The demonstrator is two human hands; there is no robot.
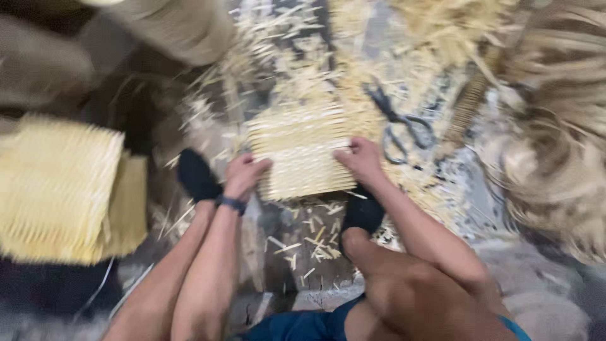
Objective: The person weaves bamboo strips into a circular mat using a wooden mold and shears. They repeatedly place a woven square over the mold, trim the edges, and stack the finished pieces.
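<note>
Knees and forearms of mine fill the bottom of the view, with blue shorts between them. I sit low, and my two feet in black socks (197, 175) rest on the dark wooden floor (297, 262), which is covered with short pale cut pieces.

Just past my feet lies a small woven mat of pale strips (302, 151), flat on the floor. My left hand (243, 173) presses on its near left corner, the fingers curled down onto the edge; a dark band is on that wrist. My right hand (361, 159) rests on the near right edge of the mat, fingers bent over the strips. Both hands touch the mat, but because of the blur I cannot tell if they pinch a strip or only press it down.

Just beside my right hand, a little farther, black scissors (404, 123) lie on the floor among the scraps. At my left, well apart from the mat, a stack of finished yellow woven mats (60, 186) is lying. Farther on the right is a big loose heap of long pale fibres (555, 132), and more scraps spread beyond the mat.
</note>
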